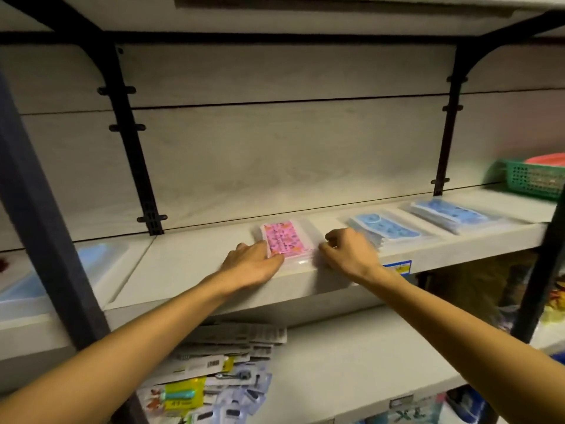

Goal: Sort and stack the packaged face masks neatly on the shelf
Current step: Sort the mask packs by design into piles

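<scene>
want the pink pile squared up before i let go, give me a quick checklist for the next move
1. Left hand on the pink stack's left edge: ok.
2. Right hand on its right edge, fingers curled at the wrapper: ok.
3. Stack fully on the shelf: not ok, its near end sits at the front lip.
4. Gap to the near blue stack: ok, apart.
5. Packs aligned within the pile: cannot tell, blurred.
6. Room behind to push back: ok.
</scene>
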Available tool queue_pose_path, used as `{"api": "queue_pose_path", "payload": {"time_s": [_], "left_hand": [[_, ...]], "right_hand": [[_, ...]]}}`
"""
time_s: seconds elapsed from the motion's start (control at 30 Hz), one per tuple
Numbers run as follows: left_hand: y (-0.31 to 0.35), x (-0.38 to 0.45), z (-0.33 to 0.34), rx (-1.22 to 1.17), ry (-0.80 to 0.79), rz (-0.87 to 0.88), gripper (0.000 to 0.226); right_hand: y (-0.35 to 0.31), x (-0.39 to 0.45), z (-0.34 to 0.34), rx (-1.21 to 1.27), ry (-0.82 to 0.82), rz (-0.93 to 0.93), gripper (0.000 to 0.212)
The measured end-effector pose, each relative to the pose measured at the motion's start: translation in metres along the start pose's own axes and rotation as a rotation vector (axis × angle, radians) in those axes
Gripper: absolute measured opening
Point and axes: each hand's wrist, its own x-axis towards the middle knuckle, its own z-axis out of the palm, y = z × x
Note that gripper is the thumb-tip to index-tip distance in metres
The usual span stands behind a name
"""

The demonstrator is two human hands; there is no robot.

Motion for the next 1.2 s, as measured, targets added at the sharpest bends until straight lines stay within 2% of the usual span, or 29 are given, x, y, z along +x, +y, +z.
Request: {"api": "queue_pose_path", "payload": {"time_s": [0.13, 0.27, 0.37, 0.47, 0.87, 0.97, 1.1, 1.2], "left_hand": [[0.003, -0.005, 0.002, -0.068, 0.050, -0.103, 0.054], [0.021, -0.005, 0.010, -0.070, 0.072, -0.243, 0.059], [0.033, -0.006, 0.014, -0.104, 0.108, -0.248, 0.058], [0.029, -0.006, 0.007, -0.198, 0.061, -0.253, 0.055], [-0.053, -0.020, -0.018, -0.238, 0.081, -0.379, 0.063], [-0.068, -0.026, -0.020, -0.250, 0.095, -0.374, 0.062], [-0.079, -0.032, -0.027, -0.236, 0.052, -0.346, 0.058], [-0.071, -0.033, -0.036, -0.142, 0.043, -0.344, 0.065]], "right_hand": [[0.008, 0.009, -0.005, 0.022, -0.022, -0.024, 0.033], [0.011, 0.024, -0.007, 0.110, -0.092, -0.028, 0.030], [0.010, 0.028, -0.001, 0.161, -0.117, -0.028, 0.030], [0.005, 0.029, 0.002, 0.191, -0.146, -0.038, 0.024], [-0.062, 0.026, 0.043, 0.250, -0.194, -0.042, 0.016], [-0.076, 0.022, 0.053, 0.257, -0.172, -0.034, 0.023], [-0.088, 0.019, 0.059, 0.232, -0.167, -0.055, 0.020], [-0.081, 0.023, 0.049, 0.265, -0.178, -0.064, 0.039]]}}
